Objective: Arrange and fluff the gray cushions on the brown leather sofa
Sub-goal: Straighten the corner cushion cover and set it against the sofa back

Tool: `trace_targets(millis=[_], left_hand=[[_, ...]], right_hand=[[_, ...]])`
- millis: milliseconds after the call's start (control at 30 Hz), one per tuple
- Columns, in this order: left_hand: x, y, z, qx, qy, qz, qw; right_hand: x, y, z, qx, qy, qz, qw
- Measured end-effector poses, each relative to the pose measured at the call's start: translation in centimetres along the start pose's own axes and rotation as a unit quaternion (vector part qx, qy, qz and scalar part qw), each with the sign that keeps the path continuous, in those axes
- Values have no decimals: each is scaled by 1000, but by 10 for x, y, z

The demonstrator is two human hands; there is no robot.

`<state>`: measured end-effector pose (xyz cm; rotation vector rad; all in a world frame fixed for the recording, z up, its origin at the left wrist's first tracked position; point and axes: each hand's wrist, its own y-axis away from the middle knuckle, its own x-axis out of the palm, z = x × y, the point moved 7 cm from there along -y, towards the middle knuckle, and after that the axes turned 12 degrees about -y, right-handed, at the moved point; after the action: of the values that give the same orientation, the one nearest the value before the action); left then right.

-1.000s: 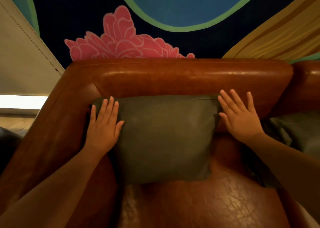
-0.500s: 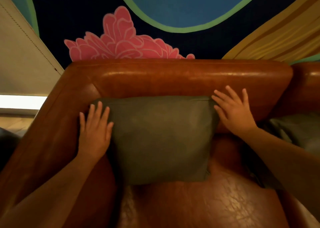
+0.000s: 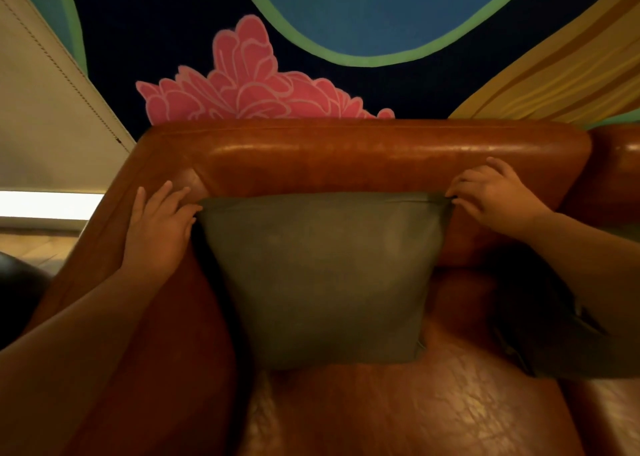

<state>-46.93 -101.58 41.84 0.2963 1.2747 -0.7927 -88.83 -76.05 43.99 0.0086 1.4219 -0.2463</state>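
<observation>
Painted wall [image 3: 381, 12] behind: dark ground, blue oval ringed in green, pink flower [image 3: 249, 88] just above the backrest. Pale blind [image 3: 45, 116] at far left.

Below it, brown leather sofa [image 3: 346, 150], backrest across the middle, armrest running down the left, creased seat at the bottom.

Upright against the backrest, centred on the seat: gray cushion [image 3: 325, 275], top edge stretched flat, body narrowing toward its bottom corners. Second gray cushion [image 3: 568, 351] low at right, partly hidden under the right forearm, slumped on the seat.

Left hand [image 3: 159, 230] flat against the cushion's upper left corner, fingers spread and loose on the leather, thumb side touching the fabric; no pinch visible, though whether any fingertip hooks the corner cannot be told. Right hand [image 3: 491, 195] curled, fingertips closed on the upper right corner, fabric drawn to a point between them.

Likely step: squaring and plumping the top edge. Risks from here: pulling only from the right, with the left merely pressing, and dragging the cushion sideways off centre; tugging a thin corner and straining the seam; lifting too hard and tipping the cushion forward onto the seat; neglecting the slumped one at right.
</observation>
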Motion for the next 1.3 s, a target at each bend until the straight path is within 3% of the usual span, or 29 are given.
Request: trace_targets(millis=[333, 467, 600, 1033, 1300], left_hand=[[0, -7, 1, -3, 40, -32, 999], [3, -9, 29, -88, 153, 3, 984], [4, -11, 28, -12, 133, 37, 990], [-85, -37, -61, 37, 216, -21, 976], [-138, -37, -163, 62, 307, -13, 950]], right_hand=[[-1, 12, -4, 64, -118, -87, 987], [-7, 18, -13, 81, -139, -99, 982], [-19, 25, -16, 113, -98, -100, 984], [-29, 25, 50, 111, -185, -69, 974], [-62, 84, 5, 147, -203, -61, 966]])
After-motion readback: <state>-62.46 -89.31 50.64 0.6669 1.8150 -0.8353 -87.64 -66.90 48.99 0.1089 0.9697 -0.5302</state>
